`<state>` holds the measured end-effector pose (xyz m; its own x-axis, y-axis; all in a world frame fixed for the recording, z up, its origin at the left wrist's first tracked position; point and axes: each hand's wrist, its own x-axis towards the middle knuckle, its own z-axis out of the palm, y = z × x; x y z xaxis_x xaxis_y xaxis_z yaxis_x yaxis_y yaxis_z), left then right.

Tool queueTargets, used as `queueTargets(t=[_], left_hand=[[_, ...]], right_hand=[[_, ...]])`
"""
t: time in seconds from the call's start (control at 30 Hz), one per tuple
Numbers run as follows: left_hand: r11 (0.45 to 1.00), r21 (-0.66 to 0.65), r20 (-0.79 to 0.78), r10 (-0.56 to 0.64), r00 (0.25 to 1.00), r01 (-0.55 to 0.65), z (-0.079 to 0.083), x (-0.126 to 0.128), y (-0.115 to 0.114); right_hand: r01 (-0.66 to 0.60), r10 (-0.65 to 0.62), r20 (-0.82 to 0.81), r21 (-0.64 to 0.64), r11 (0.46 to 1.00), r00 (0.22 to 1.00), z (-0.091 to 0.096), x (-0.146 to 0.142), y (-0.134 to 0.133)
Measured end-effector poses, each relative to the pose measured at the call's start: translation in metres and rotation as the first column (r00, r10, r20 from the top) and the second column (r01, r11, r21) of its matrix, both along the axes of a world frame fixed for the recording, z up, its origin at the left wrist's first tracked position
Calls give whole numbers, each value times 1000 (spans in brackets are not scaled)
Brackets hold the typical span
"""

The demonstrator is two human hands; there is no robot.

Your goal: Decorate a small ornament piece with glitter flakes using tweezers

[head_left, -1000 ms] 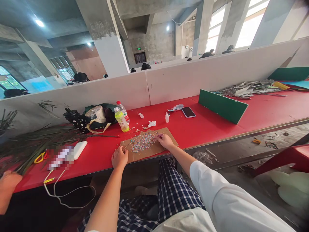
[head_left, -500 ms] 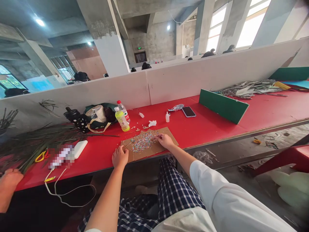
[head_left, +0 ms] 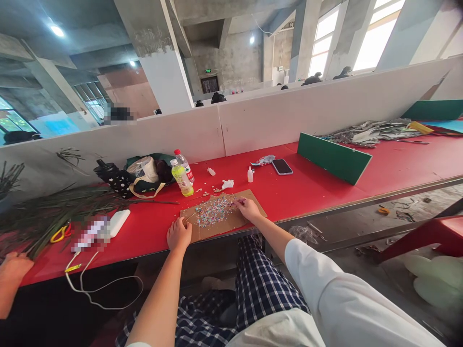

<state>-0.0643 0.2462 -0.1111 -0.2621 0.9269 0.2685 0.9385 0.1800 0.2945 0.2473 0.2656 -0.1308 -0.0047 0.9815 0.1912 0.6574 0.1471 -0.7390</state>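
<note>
The pile of small multicoloured pieces [head_left: 214, 212] is spread over the middle of a cardboard sheet [head_left: 220, 228], which lies flat on the red tabletop [head_left: 307, 193] near its front edge. Against the pictures of a second ago, almost nothing has shifted: the pile keeps its outline and the sheet its place, and only the right hand [head_left: 249, 209] has crept slightly along the pile's right edge. The sorting through the pieces is therefore judged to be going on in small movements, not in reaches.

The right hand is laid palm down, wrist on the cardboard, with its fingertips drawn narrowly together at the pile's rim; whether a piece is pinched between them cannot be told. The left hand [head_left: 179, 234] is rested at the sheet's left end, curled loosely, with a thin stick [head_left: 190, 217] held in it and pointed toward the pile.

Behind the sheet stand a yellow-green bottle [head_left: 182, 178] and a small dropper bottle [head_left: 250, 175]; a phone [head_left: 281, 166] lies farther right. At the far left, a co-worker's hand [head_left: 12, 266] is set beside green stems [head_left: 54, 207].
</note>
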Motion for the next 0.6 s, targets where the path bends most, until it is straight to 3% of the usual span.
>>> queueTargets(t=[0.6], left_hand=[[1000,-11,8,3,1000,-3,0,1,0]], right_hand=[[-13,13,-12,-12,1000,1000,2,1,-4]])
